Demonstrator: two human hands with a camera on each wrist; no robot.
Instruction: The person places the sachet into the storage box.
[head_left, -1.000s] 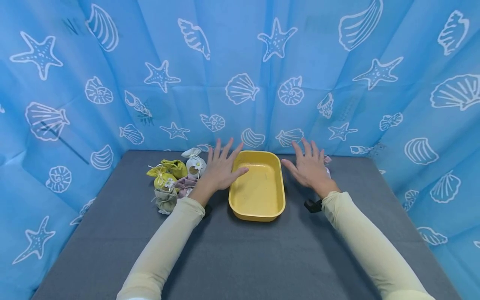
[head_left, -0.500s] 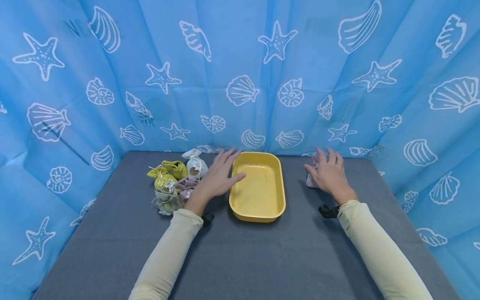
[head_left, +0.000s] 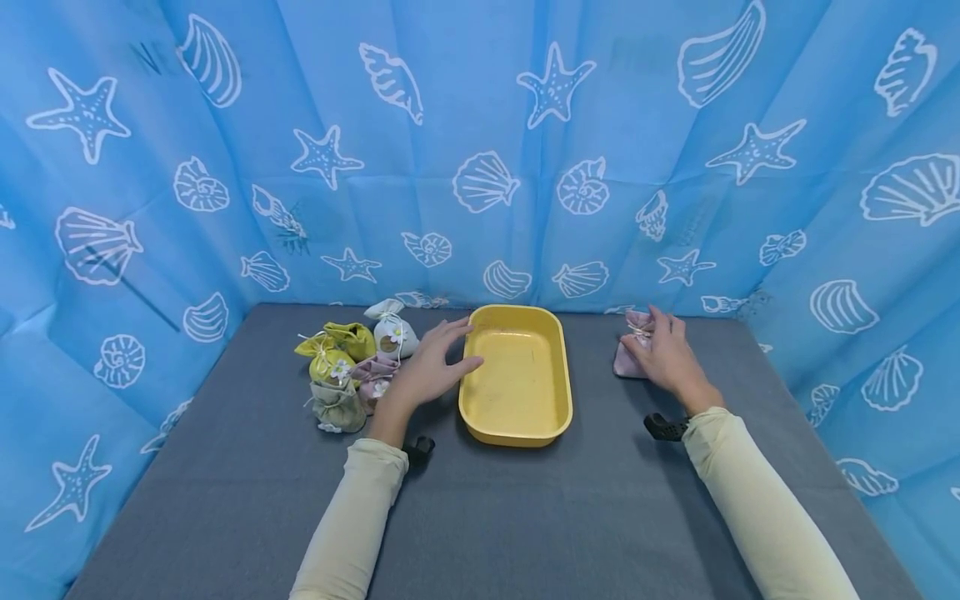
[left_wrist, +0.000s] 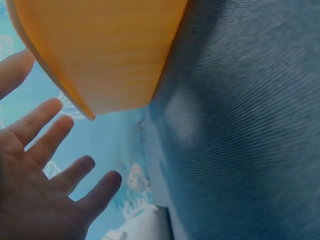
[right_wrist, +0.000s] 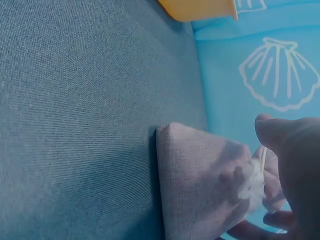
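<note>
The right hand (head_left: 667, 357), right of centre in the head view, has its fingers curled round the tied neck of a pale pink pouch (head_left: 628, 354); the right wrist view shows the thumb and fingertips (right_wrist: 280, 220) closing on the gathered top while the pouch (right_wrist: 202, 180) rests on the table. I judge this to be the moment of taking hold, with the pouch not yet lifted. The next move would call for a firm pinch at the neck and a clean lift, since the soft cloth could sag or slip.

The left hand (head_left: 427, 367) hovers with fingers spread and relaxed, holding nothing, just beside the left rim of the yellow tray (head_left: 517, 317), thumb near or over the rim (whether it touches, I cannot tell). In the left wrist view the open hand (left_wrist: 45, 185) lies under the tray's curved wall (left_wrist: 100, 50).

Left of that hand is a cluster of small pouches (head_left: 341, 367), green, white and beige, packed close together.

Everything lies on a grey cloth-covered table (head_left: 487, 517). Behind and on both sides hangs a blue curtain (head_left: 480, 150) printed with white shells and starfish.
</note>
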